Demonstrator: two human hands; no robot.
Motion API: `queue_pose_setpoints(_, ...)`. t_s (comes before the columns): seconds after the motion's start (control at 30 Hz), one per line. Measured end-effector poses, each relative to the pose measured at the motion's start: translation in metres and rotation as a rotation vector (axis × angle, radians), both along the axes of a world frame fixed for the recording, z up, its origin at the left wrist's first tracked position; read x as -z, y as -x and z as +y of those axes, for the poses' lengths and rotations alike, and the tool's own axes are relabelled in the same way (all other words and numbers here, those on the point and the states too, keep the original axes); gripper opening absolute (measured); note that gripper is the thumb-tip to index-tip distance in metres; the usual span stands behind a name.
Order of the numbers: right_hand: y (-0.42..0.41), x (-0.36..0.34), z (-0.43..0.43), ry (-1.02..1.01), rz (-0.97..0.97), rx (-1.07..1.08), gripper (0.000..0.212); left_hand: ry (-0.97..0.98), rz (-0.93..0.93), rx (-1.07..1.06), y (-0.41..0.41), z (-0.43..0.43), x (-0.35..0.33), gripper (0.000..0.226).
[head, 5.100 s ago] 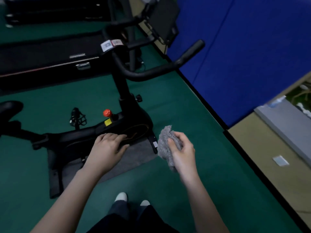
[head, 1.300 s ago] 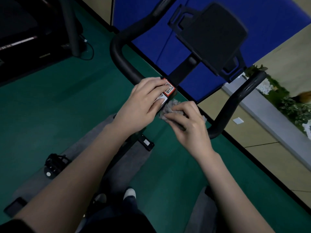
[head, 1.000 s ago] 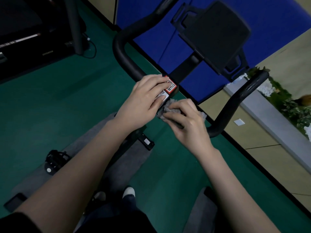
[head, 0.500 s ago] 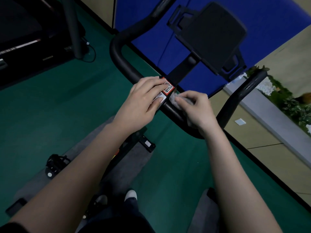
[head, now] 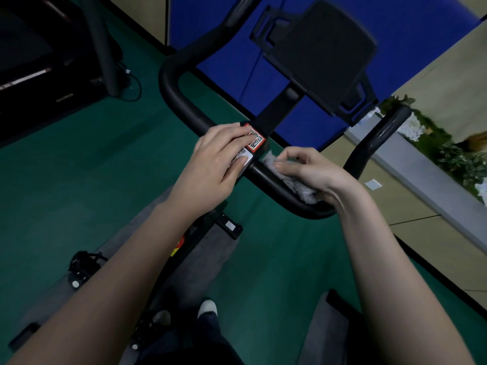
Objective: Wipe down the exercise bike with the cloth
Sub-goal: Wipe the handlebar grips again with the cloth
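Observation:
I look down on a black exercise bike (head: 179, 101) with a curved handlebar and a black tablet holder (head: 324, 46) above it. My left hand (head: 216, 164) rests on the middle of the handlebar, its fingers lying over a red and white QR sticker (head: 255, 139). Just to the right, my right hand (head: 313, 172) holds a grey cloth (head: 297, 187) wrapped against the right part of the bar. The cloth shows at my fingertips and under my palm.
Green floor runs all around, with a grey mat (head: 210, 259) under the bike. A pedal (head: 84, 264) sticks out at lower left. A treadmill (head: 39, 61) stands at upper left. Blue wall padding (head: 408, 30) and a planter ledge (head: 427, 159) lie to the right.
My right hand has brought the cloth up from below the bar onto its top and slid it rightwards along the bar. The left hand has stayed on the sticker.

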State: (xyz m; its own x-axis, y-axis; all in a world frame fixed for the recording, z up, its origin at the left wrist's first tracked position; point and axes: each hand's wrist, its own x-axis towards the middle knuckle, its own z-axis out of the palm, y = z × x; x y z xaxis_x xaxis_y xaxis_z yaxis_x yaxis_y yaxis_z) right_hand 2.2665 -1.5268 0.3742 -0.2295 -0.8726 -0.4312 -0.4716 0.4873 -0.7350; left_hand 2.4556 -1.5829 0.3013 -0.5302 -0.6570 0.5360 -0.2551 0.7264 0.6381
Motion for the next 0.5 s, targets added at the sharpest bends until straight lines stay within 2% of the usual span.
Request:
queue_pose_setpoints(0.27,-0.008,0.005,-0.008,-0.041,-0.01,0.018,0.013,0.015,0.003,-0.005,0.0,-0.002,0.0,0.032)
queue_pose_setpoints(0.43,0.007,-0.004,0.014,0.012,0.129,-0.069,0.01,0.018,0.008,-0.011,0.0,-0.001,0.0,0.032)
queue_pose_setpoints(0.5,-0.002,0.001,0.018,0.121,0.251,-0.027,0.009,0.025,0.012,-0.014,0.0,-0.001,0.0,0.032)
